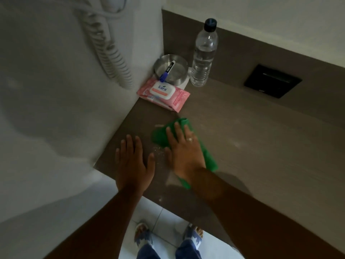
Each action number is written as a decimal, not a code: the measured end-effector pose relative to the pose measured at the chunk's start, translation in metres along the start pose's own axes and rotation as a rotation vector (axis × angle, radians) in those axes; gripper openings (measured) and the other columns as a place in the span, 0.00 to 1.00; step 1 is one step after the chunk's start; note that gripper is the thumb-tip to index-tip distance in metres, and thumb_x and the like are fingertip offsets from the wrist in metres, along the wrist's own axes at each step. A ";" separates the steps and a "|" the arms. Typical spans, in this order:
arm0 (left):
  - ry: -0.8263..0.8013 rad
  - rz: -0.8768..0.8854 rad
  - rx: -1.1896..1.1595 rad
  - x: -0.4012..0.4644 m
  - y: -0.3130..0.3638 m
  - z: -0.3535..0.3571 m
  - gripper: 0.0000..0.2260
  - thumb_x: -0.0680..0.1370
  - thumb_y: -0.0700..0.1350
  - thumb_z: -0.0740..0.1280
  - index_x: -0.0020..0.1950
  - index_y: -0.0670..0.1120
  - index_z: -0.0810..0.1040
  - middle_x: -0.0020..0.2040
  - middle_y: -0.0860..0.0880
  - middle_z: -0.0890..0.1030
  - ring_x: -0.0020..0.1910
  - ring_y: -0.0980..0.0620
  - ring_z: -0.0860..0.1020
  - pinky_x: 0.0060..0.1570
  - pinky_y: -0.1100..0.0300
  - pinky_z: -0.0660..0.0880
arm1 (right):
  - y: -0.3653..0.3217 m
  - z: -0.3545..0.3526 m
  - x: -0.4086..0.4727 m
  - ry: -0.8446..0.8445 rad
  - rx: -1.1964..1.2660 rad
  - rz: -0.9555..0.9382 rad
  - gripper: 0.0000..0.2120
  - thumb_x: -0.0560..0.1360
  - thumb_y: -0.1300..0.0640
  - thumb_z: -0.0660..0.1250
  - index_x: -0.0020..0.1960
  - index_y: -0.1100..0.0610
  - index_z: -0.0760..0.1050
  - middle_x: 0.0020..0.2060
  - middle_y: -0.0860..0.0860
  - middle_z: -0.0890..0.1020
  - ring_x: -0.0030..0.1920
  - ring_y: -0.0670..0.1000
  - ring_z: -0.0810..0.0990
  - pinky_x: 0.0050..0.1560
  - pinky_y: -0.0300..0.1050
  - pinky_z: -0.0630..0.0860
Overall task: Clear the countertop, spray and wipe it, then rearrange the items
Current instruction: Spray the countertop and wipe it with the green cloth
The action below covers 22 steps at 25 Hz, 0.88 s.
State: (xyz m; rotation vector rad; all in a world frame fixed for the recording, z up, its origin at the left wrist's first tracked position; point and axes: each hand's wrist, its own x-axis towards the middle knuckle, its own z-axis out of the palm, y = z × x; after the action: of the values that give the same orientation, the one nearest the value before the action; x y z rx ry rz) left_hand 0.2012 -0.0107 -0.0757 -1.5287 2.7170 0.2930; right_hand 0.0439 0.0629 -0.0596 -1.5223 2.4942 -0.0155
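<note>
Head view is showing the right hand (pixel 183 152) pressing flat, fingers spread, on a crumpled bright green cloth (pixel 160 136) lying on the brown desk (pixel 261 146) near its front edge, while the left hand (pixel 133 161) is resting open and empty just beside it among pale specks.

From here my right hand (pixel 183 152) hides the middle of the green cloth (pixel 162 135). At the upper left the white wall unit (pixel 113 3) is cut off by the frame's top edge, and its coiled cord (pixel 110 51) is blurred.
</note>
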 end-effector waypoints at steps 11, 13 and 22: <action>0.007 -0.003 0.021 0.003 -0.002 0.009 0.32 0.78 0.58 0.51 0.79 0.44 0.56 0.78 0.39 0.58 0.77 0.39 0.55 0.74 0.45 0.50 | 0.081 0.004 -0.040 -0.012 0.012 0.192 0.31 0.78 0.37 0.43 0.79 0.46 0.47 0.79 0.55 0.52 0.78 0.61 0.51 0.75 0.60 0.55; 0.007 0.016 0.000 0.003 0.000 0.007 0.32 0.78 0.59 0.49 0.79 0.44 0.55 0.79 0.39 0.57 0.78 0.40 0.54 0.75 0.45 0.49 | 0.035 0.003 -0.010 -0.005 0.045 0.195 0.32 0.78 0.38 0.43 0.79 0.48 0.46 0.79 0.56 0.50 0.78 0.62 0.47 0.76 0.60 0.50; -0.074 0.171 -0.150 0.000 0.128 -0.021 0.45 0.74 0.71 0.54 0.78 0.39 0.53 0.78 0.36 0.58 0.77 0.39 0.57 0.75 0.43 0.54 | 0.128 -0.012 -0.074 0.051 0.252 0.227 0.32 0.79 0.42 0.43 0.78 0.55 0.56 0.78 0.58 0.57 0.77 0.60 0.55 0.75 0.59 0.50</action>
State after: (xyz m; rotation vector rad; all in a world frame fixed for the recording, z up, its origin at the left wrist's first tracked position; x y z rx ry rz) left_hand 0.0940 0.0504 -0.0346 -1.2869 2.8281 0.5562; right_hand -0.0379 0.1860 -0.0500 -1.1499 2.5729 -0.3216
